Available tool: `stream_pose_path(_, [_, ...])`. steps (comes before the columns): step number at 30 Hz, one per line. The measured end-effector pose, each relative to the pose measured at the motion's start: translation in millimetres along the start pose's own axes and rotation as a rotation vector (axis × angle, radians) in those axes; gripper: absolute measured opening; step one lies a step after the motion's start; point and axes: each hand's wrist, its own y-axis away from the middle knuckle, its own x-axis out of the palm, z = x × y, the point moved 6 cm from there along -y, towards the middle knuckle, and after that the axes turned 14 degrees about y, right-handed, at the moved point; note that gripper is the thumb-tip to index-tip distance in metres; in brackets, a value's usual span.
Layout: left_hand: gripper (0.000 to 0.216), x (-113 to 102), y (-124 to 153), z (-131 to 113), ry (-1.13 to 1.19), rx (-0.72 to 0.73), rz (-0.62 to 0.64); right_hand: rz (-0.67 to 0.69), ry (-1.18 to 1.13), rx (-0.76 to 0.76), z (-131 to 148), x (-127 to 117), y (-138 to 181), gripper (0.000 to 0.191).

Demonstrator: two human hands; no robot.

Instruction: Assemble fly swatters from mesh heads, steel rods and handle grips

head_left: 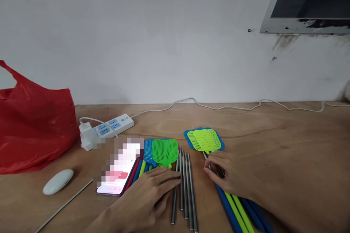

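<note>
My left hand (150, 193) lies over the left group with its fingers stretched out, the fingertips touching the nearest of several bare metal rods (183, 182). Beside it, a green fly swatter head (165, 151) overlaps a blue fly swatter head (148, 151). Partly under this hand are red, blue and yellow-green handles (142, 168). On the right, my right hand (226, 173) curls its fingers and thumb around the metal shafts of a second group of fly swatters. Their yellow-green heads (207, 140) lie on blue ones, and blue and yellow-green handles (237, 209) come out below the hand.
A lit phone (115, 180) lies left of my left hand. Farther left are a white computer mouse (58, 181), a red plastic bag (38, 127) and a white power strip (117, 125). A white cable (224, 107) runs along the wall on the wooden table (300, 145).
</note>
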Motion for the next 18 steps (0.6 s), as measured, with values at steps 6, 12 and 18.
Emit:
stream_pose_path(6, [0.046,2.7,-1.8,-3.2,0.059,0.027,-0.042,0.018,-0.035,-0.002,1.5,2.0,1.3,0.01])
stream_pose_path(12, [0.043,7.5,-3.3,-5.1,0.152,0.056,-0.07,0.046,-0.005,0.006,1.0,-0.5,2.0,0.011])
stream_pose_path(18, [0.037,7.4,-5.8,-5.8,0.173,0.045,-0.054,0.034,0.01,0.078,-10.4,2.9,1.9,0.009])
